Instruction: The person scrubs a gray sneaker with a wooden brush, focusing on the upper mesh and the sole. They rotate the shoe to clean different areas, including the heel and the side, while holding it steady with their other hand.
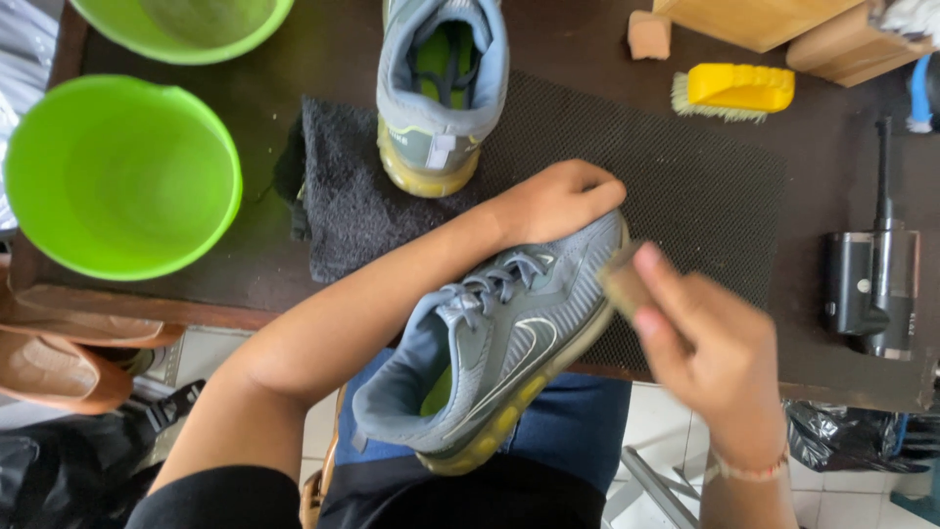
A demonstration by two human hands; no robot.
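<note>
A grey sneaker [490, 343] with a yellowish sole lies tilted over my lap and the table's near edge. My left hand [558, 201] grips its toe from above. My right hand [700, 338] is closed on a small wooden brush [622, 279], pressed against the sneaker's toe side; the hand is motion-blurred. The matching second sneaker [441, 88] stands farther back on a dark grey towel [343, 196].
Two lime-green basins [117, 176] [181, 24] sit at the left. A black mesh mat [685, 186] covers the dark table. A yellow brush [734, 91], a small tan block [648, 34], wooden boxes [774, 20] and a black handheld device [871, 279] lie right.
</note>
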